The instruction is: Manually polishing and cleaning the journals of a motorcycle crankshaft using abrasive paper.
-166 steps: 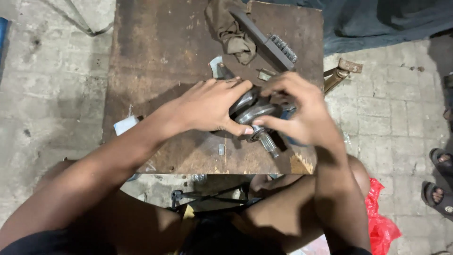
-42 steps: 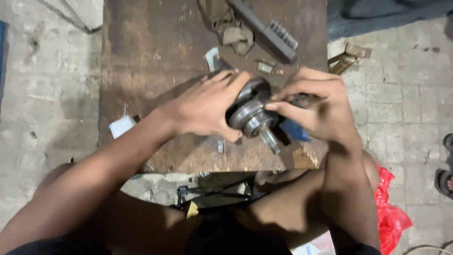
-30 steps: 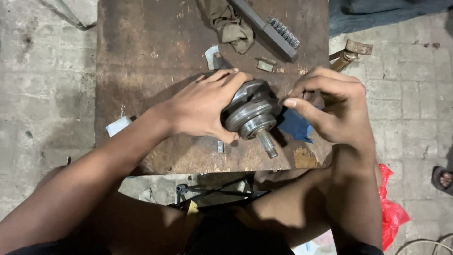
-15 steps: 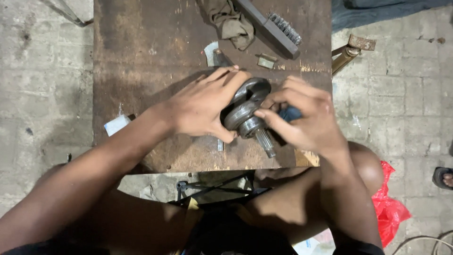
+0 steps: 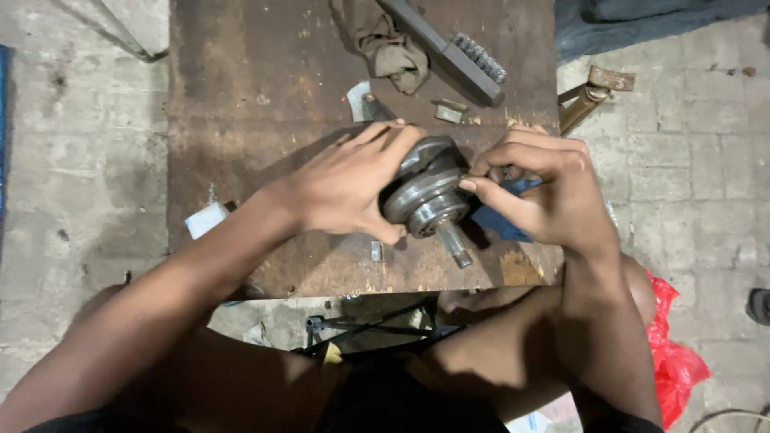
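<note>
**Two hands on a crankshaft assembly at the bench centre**

Two bare hands work one part. The crankshaft assembly [image 5: 425, 192], a grey steel piece with round webs and a short stub shaft pointing toward 5 o'clock, rests on the rusted metal table [image 5: 241, 96], slightly right of the table's centre and near its front edge.

The left hand [image 5: 345, 188] is closed around the assembly from 9 o'clock: fingers lie over the top of the webs, and the thumb presses beneath them. It serves as the clamp. The right hand [image 5: 545, 196] approaches from 3 o'clock with its fingers curled; thumb and forefinger pinch at the rim of the near web. Whether a small tool or abrasive is held in that pinch cannot be told. A blue object [image 5: 501, 220] lies under the right palm, mostly hidden.

Step in hand, as judged: manual dressing or inspection of the web edge, with the part steadied against the table. The next move would call for a firm left-hand hold, a small rotation of the assembly to present fresh surface, and light, controlled right-hand pressure, as the round webs can roll.

At 12 o'clock lie a crumpled rag [image 5: 389, 48] and a wire brush [image 5: 461, 52], well apart from the hands. A small metal clip [image 5: 449, 111] lies just beyond the assembly.
</note>
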